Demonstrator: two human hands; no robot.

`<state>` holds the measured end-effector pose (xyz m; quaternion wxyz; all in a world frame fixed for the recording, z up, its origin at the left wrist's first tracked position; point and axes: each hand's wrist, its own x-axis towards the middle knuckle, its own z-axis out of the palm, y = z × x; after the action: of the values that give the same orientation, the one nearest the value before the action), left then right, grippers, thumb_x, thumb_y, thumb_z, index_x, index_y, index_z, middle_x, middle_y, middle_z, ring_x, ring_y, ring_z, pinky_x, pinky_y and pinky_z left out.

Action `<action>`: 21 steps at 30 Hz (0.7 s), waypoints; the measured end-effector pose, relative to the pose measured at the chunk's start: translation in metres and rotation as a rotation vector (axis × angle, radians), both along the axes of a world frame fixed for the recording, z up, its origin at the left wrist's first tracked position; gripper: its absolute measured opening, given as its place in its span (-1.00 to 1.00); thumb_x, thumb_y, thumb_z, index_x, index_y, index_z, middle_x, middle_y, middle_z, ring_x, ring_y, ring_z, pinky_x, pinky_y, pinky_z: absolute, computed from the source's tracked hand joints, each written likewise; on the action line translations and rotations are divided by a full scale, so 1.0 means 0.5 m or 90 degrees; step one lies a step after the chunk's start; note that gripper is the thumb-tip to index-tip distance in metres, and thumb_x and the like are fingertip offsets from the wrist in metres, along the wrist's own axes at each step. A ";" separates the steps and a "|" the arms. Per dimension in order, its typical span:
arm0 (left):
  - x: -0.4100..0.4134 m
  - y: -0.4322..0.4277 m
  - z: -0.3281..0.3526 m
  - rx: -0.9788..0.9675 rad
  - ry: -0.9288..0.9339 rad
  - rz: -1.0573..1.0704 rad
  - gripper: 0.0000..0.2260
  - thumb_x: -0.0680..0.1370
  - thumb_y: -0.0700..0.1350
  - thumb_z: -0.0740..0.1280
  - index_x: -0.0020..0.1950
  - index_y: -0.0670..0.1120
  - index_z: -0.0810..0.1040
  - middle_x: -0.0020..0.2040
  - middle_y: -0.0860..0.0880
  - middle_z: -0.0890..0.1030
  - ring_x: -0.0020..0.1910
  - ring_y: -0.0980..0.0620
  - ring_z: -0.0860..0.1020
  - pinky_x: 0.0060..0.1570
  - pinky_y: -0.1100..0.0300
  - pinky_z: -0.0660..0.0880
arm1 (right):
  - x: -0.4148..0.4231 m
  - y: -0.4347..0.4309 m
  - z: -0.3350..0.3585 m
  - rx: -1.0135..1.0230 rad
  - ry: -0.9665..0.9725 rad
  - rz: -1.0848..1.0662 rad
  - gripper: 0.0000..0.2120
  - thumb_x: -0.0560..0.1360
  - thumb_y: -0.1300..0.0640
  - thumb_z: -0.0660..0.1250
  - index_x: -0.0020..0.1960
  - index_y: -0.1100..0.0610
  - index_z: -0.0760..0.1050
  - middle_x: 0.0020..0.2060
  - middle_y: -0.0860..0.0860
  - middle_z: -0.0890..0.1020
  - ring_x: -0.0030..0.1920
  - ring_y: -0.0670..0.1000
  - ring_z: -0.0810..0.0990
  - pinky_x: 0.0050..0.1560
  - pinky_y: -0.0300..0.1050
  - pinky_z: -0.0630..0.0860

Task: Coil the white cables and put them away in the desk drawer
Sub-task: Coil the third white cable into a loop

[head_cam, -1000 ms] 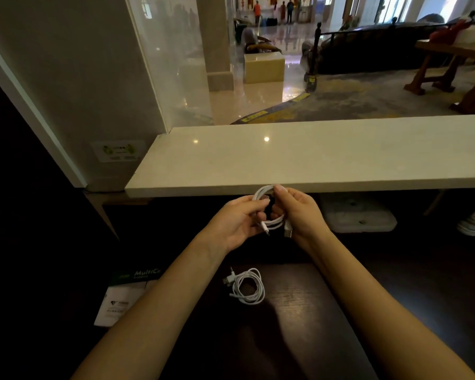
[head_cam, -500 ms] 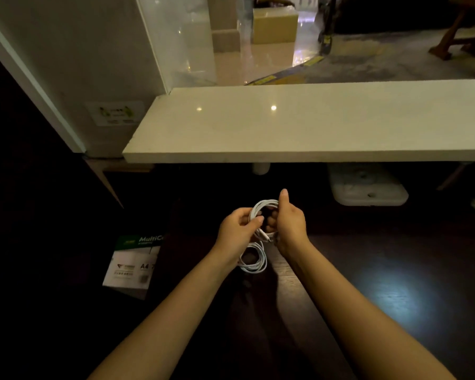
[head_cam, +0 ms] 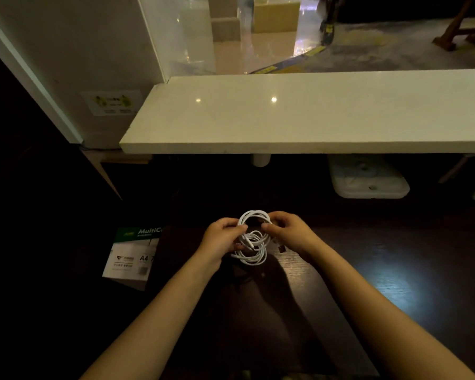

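Observation:
Both my hands hold a coiled white cable (head_cam: 254, 215) just above the dark wooden desk (head_cam: 327, 270). My left hand (head_cam: 221, 238) pinches the coil's left side, and my right hand (head_cam: 288, 233) pinches its right side, with a plug end hanging below that hand. A second coiled white cable (head_cam: 254, 259) lies on the desk directly under the held one, partly overlapped by it. No drawer is in view.
A pale stone counter (head_cam: 313, 116) overhangs the far side of the desk. A box of A4 paper (head_cam: 132, 256) sits on the floor at the left. A white plastic object (head_cam: 368, 178) lies under the counter at the right.
My hands have come down and toward me with the coiled cable, from the counter's edge to just above the second coil on the desk. My head has tilted downward.

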<state>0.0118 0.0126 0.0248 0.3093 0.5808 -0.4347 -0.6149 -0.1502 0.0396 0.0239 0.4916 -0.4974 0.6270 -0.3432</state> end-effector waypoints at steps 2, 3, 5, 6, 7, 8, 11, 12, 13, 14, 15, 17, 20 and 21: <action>-0.001 0.002 -0.026 -0.004 -0.061 0.016 -0.86 0.51 -0.25 0.32 0.06 -0.22 0.53 -0.23 -0.06 0.57 -0.26 0.00 0.57 -0.20 0.10 0.55 | 0.017 0.001 -0.028 0.018 0.029 -0.002 -0.75 0.54 0.11 0.26 0.09 0.27 0.51 -0.24 0.21 0.51 -0.37 0.02 0.48 -0.49 -0.25 0.40; -0.001 0.002 -0.040 -0.007 -0.089 0.024 -0.83 0.51 -0.25 0.32 0.08 -0.24 0.52 -0.21 -0.07 0.58 -0.25 0.00 0.57 -0.22 0.10 0.54 | 0.026 0.001 -0.044 0.023 0.048 -0.011 -0.73 0.55 0.07 0.24 0.07 0.27 0.52 -0.23 0.20 0.55 -0.32 0.04 0.52 -0.43 -0.22 0.43; 0.000 0.002 -0.064 -0.006 -0.127 0.031 -0.79 0.50 -0.24 0.34 0.12 -0.24 0.51 -0.11 -0.12 0.60 -0.19 -0.02 0.58 -0.29 0.19 0.54 | 0.038 0.001 -0.075 0.024 0.099 -0.026 -0.70 0.57 0.04 0.20 0.06 0.26 0.54 -0.15 0.20 0.63 -0.17 0.10 0.60 -0.26 -0.11 0.48; 0.000 0.003 -0.074 -0.003 -0.140 0.031 -0.77 0.49 -0.23 0.35 0.13 -0.24 0.50 -0.07 -0.14 0.59 -0.15 -0.04 0.59 -0.29 0.19 0.55 | 0.041 0.000 -0.089 0.019 0.132 -0.027 -0.69 0.57 0.05 0.17 0.04 0.27 0.54 -0.11 0.20 0.65 -0.12 0.13 0.61 -0.20 -0.07 0.48; -0.001 0.003 -0.081 -0.003 -0.155 0.030 -0.76 0.49 -0.22 0.37 0.13 -0.23 0.50 -0.05 -0.14 0.58 -0.12 -0.07 0.59 -0.25 0.15 0.58 | 0.041 -0.003 -0.106 0.010 0.161 -0.025 -0.69 0.58 0.06 0.16 0.01 0.28 0.55 -0.10 0.21 0.65 -0.09 0.14 0.61 -0.16 -0.05 0.47; -0.002 0.002 -0.087 -0.006 -0.178 0.028 -0.76 0.48 -0.20 0.38 0.12 -0.22 0.51 -0.04 -0.15 0.58 -0.09 -0.09 0.61 -0.18 0.08 0.61 | 0.040 -0.005 -0.120 0.003 0.182 -0.021 -0.71 0.58 0.08 0.15 -0.04 0.26 0.55 -0.11 0.21 0.64 -0.10 0.14 0.60 -0.15 -0.07 0.44; -0.001 -0.002 -0.108 -0.039 -0.249 0.010 -0.80 0.45 -0.16 0.42 0.03 -0.16 0.53 -0.02 -0.16 0.61 -0.08 -0.11 0.63 -0.07 -0.03 0.62 | 0.035 -0.006 -0.145 -0.006 0.232 -0.005 -0.76 0.58 0.10 0.14 0.04 0.17 0.54 -0.03 0.16 0.55 -0.01 0.08 0.51 -0.02 -0.25 0.29; 0.000 -0.003 -0.113 -0.045 -0.263 0.006 -0.82 0.43 -0.14 0.43 -0.03 -0.11 0.52 -0.01 -0.17 0.60 -0.10 -0.11 0.63 -0.09 -0.04 0.62 | 0.032 -0.005 -0.151 -0.001 0.242 -0.004 -0.74 0.58 0.11 0.14 0.13 0.19 0.52 0.03 0.16 0.53 0.07 0.09 0.49 0.01 -0.28 0.28; 0.003 -0.006 -0.122 -0.058 -0.279 0.004 -0.82 0.41 -0.10 0.45 -0.08 -0.04 0.49 0.01 -0.18 0.58 -0.12 -0.10 0.62 -0.10 -0.04 0.62 | 0.030 -0.003 -0.157 0.003 0.245 -0.010 -0.73 0.58 0.10 0.15 0.18 0.20 0.49 0.07 0.15 0.52 0.11 0.09 0.48 0.05 -0.27 0.29; 0.004 -0.006 -0.127 -0.067 -0.302 -0.001 -0.79 0.39 -0.05 0.46 -0.11 0.00 0.45 0.02 -0.18 0.55 -0.13 -0.10 0.61 -0.10 -0.05 0.62 | 0.028 -0.002 -0.158 0.010 0.237 -0.024 -0.72 0.57 0.09 0.17 0.19 0.20 0.47 0.09 0.14 0.51 0.12 0.09 0.49 0.07 -0.24 0.32; 0.005 -0.005 -0.129 -0.083 -0.325 -0.008 -0.75 0.38 -0.01 0.47 -0.10 0.01 0.43 0.04 -0.16 0.52 -0.12 -0.10 0.60 -0.07 -0.03 0.60 | 0.026 -0.002 -0.160 0.008 0.226 -0.042 -0.72 0.57 0.07 0.18 0.18 0.20 0.46 0.09 0.13 0.51 0.10 0.08 0.51 0.07 -0.19 0.37; 0.008 0.000 -0.123 -0.100 -0.359 -0.018 -0.64 0.39 0.03 0.46 0.06 -0.06 0.42 0.09 -0.09 0.42 -0.06 -0.05 0.53 -0.03 0.09 0.53 | 0.015 -0.005 -0.168 0.007 0.198 -0.067 -0.72 0.57 0.05 0.16 0.13 0.22 0.48 0.05 0.16 0.57 0.06 0.10 0.56 0.04 -0.10 0.45; 0.020 0.005 -0.131 -0.053 -0.358 0.035 -0.47 0.41 0.04 0.44 0.28 -0.11 0.35 0.20 -0.10 0.33 0.07 -0.06 0.48 0.02 0.16 0.45 | -0.014 -0.013 -0.170 0.039 0.131 -0.085 -0.67 0.61 0.06 0.08 0.14 0.25 0.49 0.07 0.15 0.61 0.10 0.12 0.58 0.15 0.04 0.49; 0.023 0.006 -0.138 -0.030 -0.338 0.046 -0.40 0.39 0.07 0.44 0.33 -0.10 0.31 0.24 -0.10 0.33 0.12 -0.08 0.48 0.08 0.13 0.47 | -0.022 -0.016 -0.167 0.053 0.098 -0.084 -0.66 0.62 0.06 0.06 0.18 0.24 0.48 0.10 0.12 0.60 0.13 0.10 0.57 0.21 0.06 0.47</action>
<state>0.0235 0.0155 -0.0443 0.2197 0.7293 -0.4940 -0.4193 -0.1611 0.0317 -0.0597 0.4382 -0.4592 0.7082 -0.3092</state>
